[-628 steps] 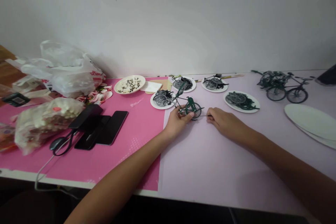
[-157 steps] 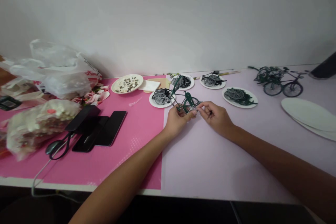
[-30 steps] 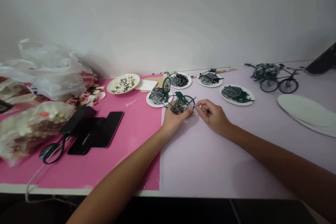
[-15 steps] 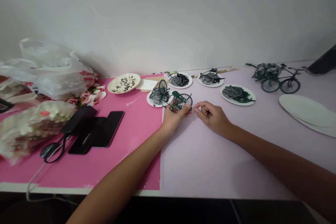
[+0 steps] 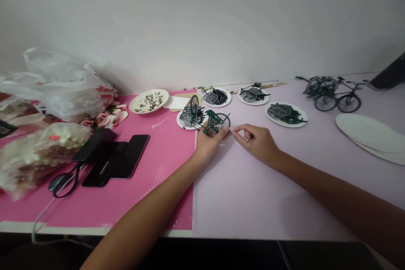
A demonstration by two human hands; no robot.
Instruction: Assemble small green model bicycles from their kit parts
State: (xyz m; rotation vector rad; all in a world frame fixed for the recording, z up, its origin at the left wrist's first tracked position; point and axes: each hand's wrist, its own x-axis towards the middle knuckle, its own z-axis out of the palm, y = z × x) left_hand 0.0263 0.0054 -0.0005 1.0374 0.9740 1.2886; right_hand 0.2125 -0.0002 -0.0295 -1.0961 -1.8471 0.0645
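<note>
A green toy bicycle (image 5: 214, 120) is held in my left hand (image 5: 207, 141), with thumb and fingers closed around its lower side. One wheel stands raised at its left end; the other faces me. Close by on the right, my right hand (image 5: 257, 140) pinches thumb and forefinger together at the bicycle's right edge. Whatever sits in that pinch is too small to make out. Behind the bicycle is a small plate (image 5: 181, 123) of dark wheels and parts, partly covered by it.
Plates of bicycle parts stand at the back (image 5: 228, 100), (image 5: 265, 100) and right (image 5: 302, 124). Assembled toy bicycles (image 5: 337, 97) are by the wall, near stacked white plates (image 5: 367, 130). Leftward lie a bowl (image 5: 136, 107), phones (image 5: 133, 156) and plastic bags (image 5: 63, 93).
Both hands stay almost in place. My right fingertips have shifted slightly left, closer to the bicycle.
</note>
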